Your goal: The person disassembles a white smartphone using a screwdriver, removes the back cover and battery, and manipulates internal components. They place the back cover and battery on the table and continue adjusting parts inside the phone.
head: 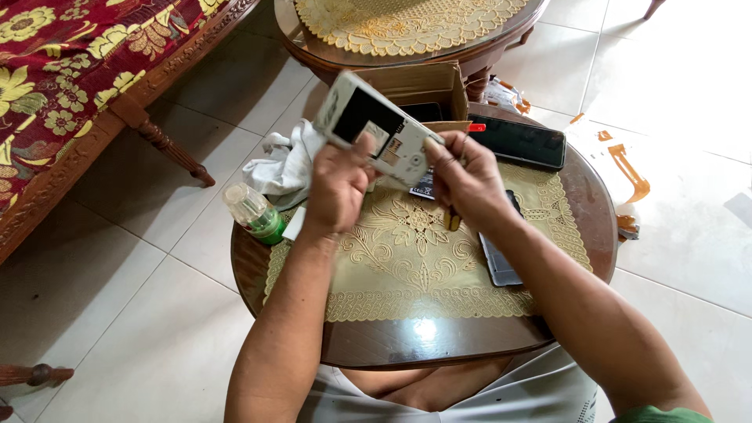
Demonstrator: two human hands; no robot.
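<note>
Both my hands hold a white phone (368, 125) with its back cover off, tilted above a small round wooden table (439, 345). My left hand (338, 186) grips its lower left side, thumb on the open back. My right hand (464, 174) holds its right end and also keeps a thin tool with a red tip (475, 127) between the fingers. A dark battery bay shows on the phone's back.
A gold lace mat (407, 266) covers the table. On it lie a black phone (518, 141), an open cardboard box (419, 86), a white cloth (286, 166), a small clear bottle with green liquid (254, 213) and a grey flat device (497, 266). A sofa stands at left.
</note>
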